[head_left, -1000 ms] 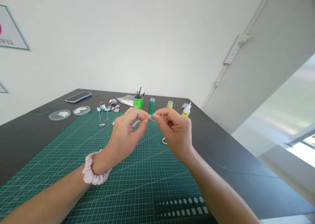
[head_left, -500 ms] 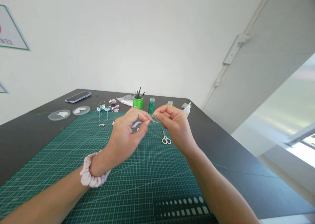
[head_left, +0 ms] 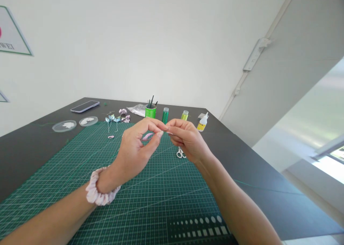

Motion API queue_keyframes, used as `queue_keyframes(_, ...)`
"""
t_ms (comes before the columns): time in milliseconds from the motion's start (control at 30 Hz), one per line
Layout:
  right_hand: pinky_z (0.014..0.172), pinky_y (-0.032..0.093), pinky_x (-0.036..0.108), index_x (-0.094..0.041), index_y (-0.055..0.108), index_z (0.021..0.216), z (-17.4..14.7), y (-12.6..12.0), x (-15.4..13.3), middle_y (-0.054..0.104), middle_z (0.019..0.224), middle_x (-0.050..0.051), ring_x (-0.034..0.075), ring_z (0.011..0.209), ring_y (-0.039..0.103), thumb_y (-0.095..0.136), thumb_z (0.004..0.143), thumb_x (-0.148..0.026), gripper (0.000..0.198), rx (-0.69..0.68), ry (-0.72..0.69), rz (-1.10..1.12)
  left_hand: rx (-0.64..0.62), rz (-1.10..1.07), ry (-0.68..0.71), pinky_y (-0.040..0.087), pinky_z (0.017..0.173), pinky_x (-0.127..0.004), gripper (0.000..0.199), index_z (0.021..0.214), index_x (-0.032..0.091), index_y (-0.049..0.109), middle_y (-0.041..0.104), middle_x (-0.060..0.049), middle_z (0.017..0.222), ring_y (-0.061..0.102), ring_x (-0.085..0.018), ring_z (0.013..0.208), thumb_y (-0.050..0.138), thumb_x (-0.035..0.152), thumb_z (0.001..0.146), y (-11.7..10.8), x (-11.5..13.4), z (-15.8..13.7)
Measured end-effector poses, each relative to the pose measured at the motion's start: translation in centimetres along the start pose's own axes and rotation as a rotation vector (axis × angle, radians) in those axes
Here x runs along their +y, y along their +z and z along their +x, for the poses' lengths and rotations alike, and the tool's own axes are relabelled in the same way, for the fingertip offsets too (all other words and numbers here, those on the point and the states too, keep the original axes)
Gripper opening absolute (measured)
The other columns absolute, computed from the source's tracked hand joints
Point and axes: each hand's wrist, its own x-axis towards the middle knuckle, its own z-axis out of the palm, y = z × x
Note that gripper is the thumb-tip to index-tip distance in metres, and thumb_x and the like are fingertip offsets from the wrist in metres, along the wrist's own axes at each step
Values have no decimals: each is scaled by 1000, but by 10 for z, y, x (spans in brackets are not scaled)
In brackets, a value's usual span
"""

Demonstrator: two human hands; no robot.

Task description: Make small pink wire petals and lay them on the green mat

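Thumb and fingertips of my left hand (head_left: 137, 141) are pinched together, a pink scrunchie (head_left: 99, 187) around its wrist. The fingertips of my right hand (head_left: 188, 139) meet them, also pinching. A thin pale strand (head_left: 170, 133) shows between the fingertips; it is too small to tell its exact kind. Behind my left hand, a curled lilac petal-like piece (head_left: 147, 136) lies on the green cutting mat (head_left: 139, 209). White-handled scissors (head_left: 180, 152) rest below my right hand, their blades partly hidden by it.
Blue and mauve flower pieces (head_left: 113, 119) lie at the mat's far edge, near two clear dishes (head_left: 88, 121). A green can of tools (head_left: 151, 111), a green tube (head_left: 165, 114), a yellow-green tube (head_left: 184, 115) and a glue bottle (head_left: 202, 123) stand behind. A phone (head_left: 85, 106) lies far left.
My right hand has moved slightly left and down, so its fingertips now meet those of my left hand. The yellow-green tube and glue bottle show more fully. My left hand has hardly moved.
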Motion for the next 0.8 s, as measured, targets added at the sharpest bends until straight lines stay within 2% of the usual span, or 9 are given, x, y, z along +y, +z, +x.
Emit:
queue_keyframes(300, 41, 10, 23, -17, 57, 59, -2, 5, 4, 29, 40, -13, 4, 40, 14, 77, 63, -31, 24, -76, 71, 77, 51, -6, -35, 51, 65, -25, 15, 72, 20, 56, 72, 0, 82, 66, -13, 75, 53, 13, 85, 1, 3, 2)
queue_keyframes(533, 40, 10, 22, -19, 54, 60, -6, 15, 14, 27, 41, -14, 5, 41, 11, 77, 65, -34, 28, -72, 97, 170, 111, 31, -122, 53, 67, -27, 12, 72, 20, 57, 72, -1, 81, 66, -14, 75, 54, 17, 84, 1, 1, 3)
queue_keyframes(633, 39, 10, 22, -19, 55, 61, -9, 22, 19, 27, 40, -14, 5, 40, 12, 77, 65, -35, 27, -39, 76, 193, 124, 34, -127, 53, 68, -25, 12, 72, 20, 57, 71, -1, 81, 66, -13, 76, 54, 17, 84, 0, 1, 3)
queue_keyframes(800, 40, 15, 22, -19, 55, 64, -16, 29, 25, 30, 41, -12, 5, 40, 17, 71, 73, -33, 22, 29, -33, 134, 131, 85, -137, 52, 69, -25, 13, 72, 19, 57, 71, -1, 83, 66, -13, 77, 54, 18, 84, 0, -1, 3)
